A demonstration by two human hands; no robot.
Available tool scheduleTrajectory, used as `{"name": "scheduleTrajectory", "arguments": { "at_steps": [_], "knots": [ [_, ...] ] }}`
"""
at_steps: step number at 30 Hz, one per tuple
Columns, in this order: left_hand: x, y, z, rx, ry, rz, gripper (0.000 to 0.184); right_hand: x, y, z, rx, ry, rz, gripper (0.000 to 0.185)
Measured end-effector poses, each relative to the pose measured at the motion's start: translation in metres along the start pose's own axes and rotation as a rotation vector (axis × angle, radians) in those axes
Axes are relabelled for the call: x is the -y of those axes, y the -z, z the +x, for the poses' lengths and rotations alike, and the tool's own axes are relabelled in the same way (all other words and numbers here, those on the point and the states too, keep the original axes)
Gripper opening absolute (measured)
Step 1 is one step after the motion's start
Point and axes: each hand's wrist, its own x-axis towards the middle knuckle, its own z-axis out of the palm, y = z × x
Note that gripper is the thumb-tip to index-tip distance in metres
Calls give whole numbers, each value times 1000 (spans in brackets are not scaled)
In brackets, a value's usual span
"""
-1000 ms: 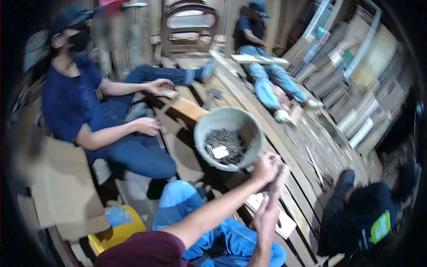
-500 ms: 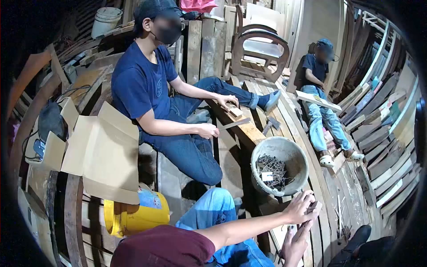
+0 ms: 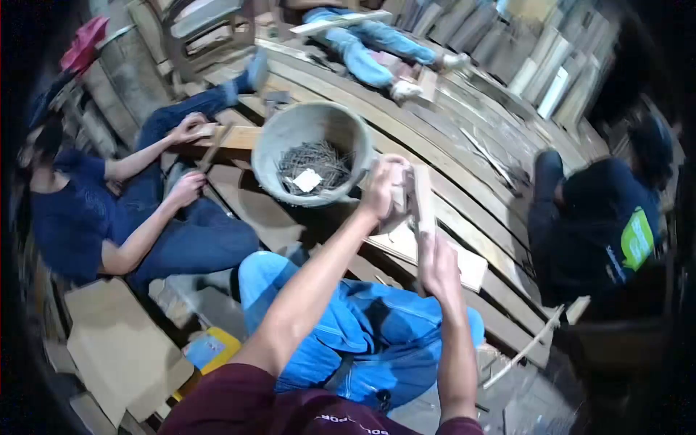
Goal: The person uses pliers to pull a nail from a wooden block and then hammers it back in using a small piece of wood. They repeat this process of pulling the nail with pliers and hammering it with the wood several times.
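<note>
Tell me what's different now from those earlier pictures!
The view turned, so the bucket now sits further left and higher in the picture. The wood piece, slanting before, looks nearly upright. No letting go shows: the right hand still holds it; the left hand stays beside it, its grip blurred. The white scrap still lies on the dark nail-like pieces.

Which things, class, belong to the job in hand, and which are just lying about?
Probably the job:
wooden-looking piece at the left hand and right hand
pale board below
perhaps the nearby bucket

Apparently lying about:
yellow container
cardboard
thin wooden strip
</note>
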Motion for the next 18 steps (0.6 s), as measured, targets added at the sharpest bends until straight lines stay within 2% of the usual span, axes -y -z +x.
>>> {"name": "scheduleTrajectory", "arguments": {
  "at_steps": [1,2,4,9,18],
  "knots": [
    [-25,-9,-1,-86,10,278,34,-7,-2,2,-25,69,2,37],
    [-8,-9,-2,-110,10,210,32,-4,-1,-1,-29,65,-21,40],
    [-17,-14,1,-160,2,345,29,-4,0,5,3,-22,0,44],
    [-7,-16,-3,-232,69,181,36,-6,2,11,5,-1,57,47],
    [7,-11,-5,-187,25,138,36,5,-11,22,-18,20,62,49]
  ]
}}
